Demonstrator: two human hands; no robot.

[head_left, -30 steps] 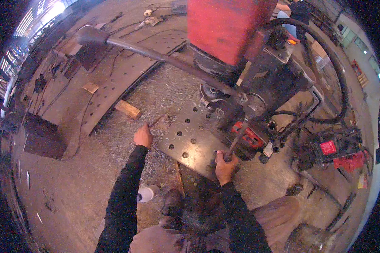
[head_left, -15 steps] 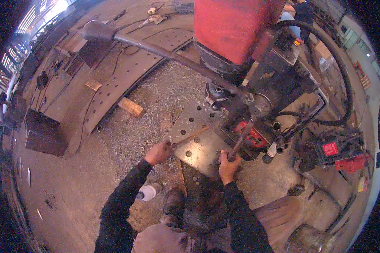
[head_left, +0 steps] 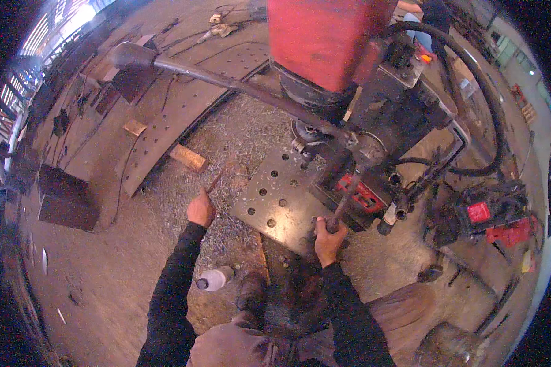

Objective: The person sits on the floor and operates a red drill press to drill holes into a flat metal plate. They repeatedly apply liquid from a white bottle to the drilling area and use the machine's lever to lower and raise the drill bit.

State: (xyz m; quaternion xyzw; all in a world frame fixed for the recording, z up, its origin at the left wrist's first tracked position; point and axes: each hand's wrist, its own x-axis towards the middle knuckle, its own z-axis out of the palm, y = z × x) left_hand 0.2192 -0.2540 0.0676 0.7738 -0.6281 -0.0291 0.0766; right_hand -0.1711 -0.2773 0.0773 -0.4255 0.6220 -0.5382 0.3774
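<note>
Under the red drill (head_left: 330, 37) lay a grey steel plate (head_left: 275, 199), punched with round holes, ringed by shavings. Right hand (head_left: 329, 238) clenched round the feed handle (head_left: 343, 205); left hand (head_left: 200, 210) gripped a thin rod (head_left: 216, 179) beside the plate.

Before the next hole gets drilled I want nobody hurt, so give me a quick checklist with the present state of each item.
1. Right hand gripped on the feed handle: ok.
2. Left hand off the steel plate: ok; it holds a thin rod in the swarf beside it.
3. Drill bit lined up on its mark: cannot tell, hidden under the red drill.
4. Plate free of chips: not ok, shavings lie along its edges.
5. Black hose away from the spindle: ok.
</note>
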